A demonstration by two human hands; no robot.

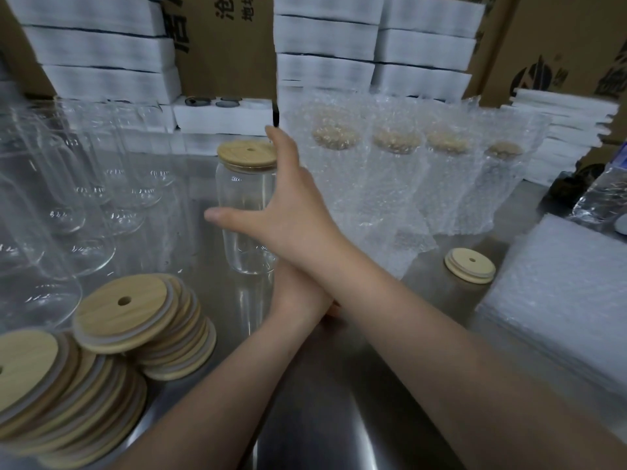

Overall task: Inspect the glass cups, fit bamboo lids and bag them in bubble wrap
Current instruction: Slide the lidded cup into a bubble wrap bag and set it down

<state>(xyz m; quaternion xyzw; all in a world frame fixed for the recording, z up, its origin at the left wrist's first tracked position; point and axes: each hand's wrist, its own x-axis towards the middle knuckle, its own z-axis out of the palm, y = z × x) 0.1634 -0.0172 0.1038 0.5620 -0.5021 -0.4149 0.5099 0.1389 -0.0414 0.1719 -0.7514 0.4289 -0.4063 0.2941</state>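
Note:
A clear glass cup (246,212) with a bamboo lid (247,154) stands upright on the steel table (339,385). My right hand (288,212) reaches across from the right with fingers spread. Its thumb lies across the cup's front and a finger rises beside the lid. It is not closed on the cup. My left hand (298,296) passes under my right forearm and is mostly hidden. Whether it holds anything cannot be seen. Several cups bagged in bubble wrap (397,171) stand at the right rear.
Fanned stacks of bamboo lids (129,313) lie at the front left. Behind them stand several empty glass cups (68,198). One loose lid (470,266) and a pile of bubble-wrap bags (559,300) are on the right, with a plastic bottle (597,198) beyond. White foam trays (325,39) and cardboard boxes line the back.

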